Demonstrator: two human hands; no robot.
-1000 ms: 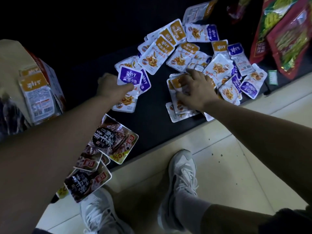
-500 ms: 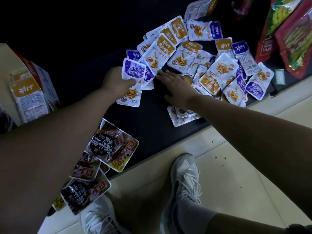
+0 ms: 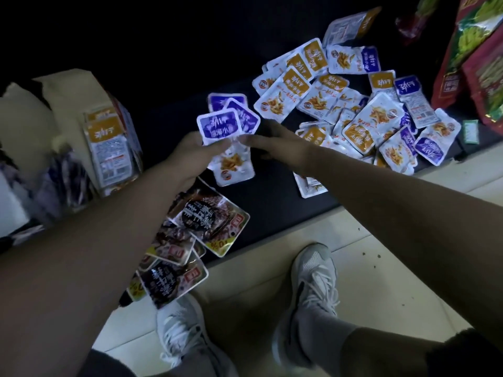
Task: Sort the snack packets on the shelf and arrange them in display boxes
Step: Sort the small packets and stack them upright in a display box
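My left hand grips a fanned bunch of purple-topped snack packets above the dark shelf. My right hand reaches in from the right, its fingertips meeting the edge of that bunch; I cannot tell whether it pinches a packet. A heap of several orange-topped and purple-topped packets lies on the shelf to the right of both hands. At the left stands a display box with orange-topped packets upright inside.
Dark meat-snack packets lie along the shelf's front edge under my left forearm. Large red and green bags lean at the far right. Pale floor tiles and my two white shoes sit below the shelf.
My right hand left the orange heap and moved left to the purple bunch. My left hand lifted the bunch slightly, now showing more purple packets fanned out.
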